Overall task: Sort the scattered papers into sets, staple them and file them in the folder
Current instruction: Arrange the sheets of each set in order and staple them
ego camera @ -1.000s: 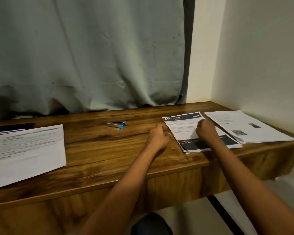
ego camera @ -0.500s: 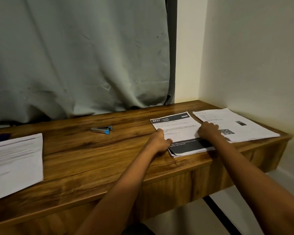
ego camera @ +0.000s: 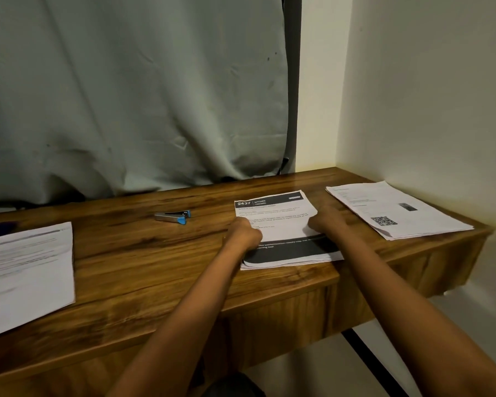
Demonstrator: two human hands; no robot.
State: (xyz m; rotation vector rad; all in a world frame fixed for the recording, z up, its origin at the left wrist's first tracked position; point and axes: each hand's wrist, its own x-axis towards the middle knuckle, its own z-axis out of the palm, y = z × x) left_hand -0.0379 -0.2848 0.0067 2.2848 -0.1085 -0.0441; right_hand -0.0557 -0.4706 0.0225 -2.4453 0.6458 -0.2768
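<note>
A stack of papers with a black "2437 KITCHEN" header (ego camera: 275,222) lies on the wooden desk (ego camera: 143,262) near its front edge. My left hand (ego camera: 245,234) grips the stack's left edge, thumb on top. On the stack's right edge my right hand (ego camera: 327,222) has its fingers curled round the sheets, which bend up a little there. A silver stapler with blue ends (ego camera: 173,217) lies to the left of the stack, apart from both hands. A dark blue folder corner (ego camera: 0,226) shows at the far left.
A second stack with a QR code (ego camera: 395,210) lies in the right corner by the wall. A large printed sheet (ego camera: 26,270) lies at the left. A grey curtain (ego camera: 126,96) hangs behind the desk.
My left hand has moved from the bare desk onto the stack's left edge. Both hands have drawn the stack leftward, away from the QR stack, and squared it.
</note>
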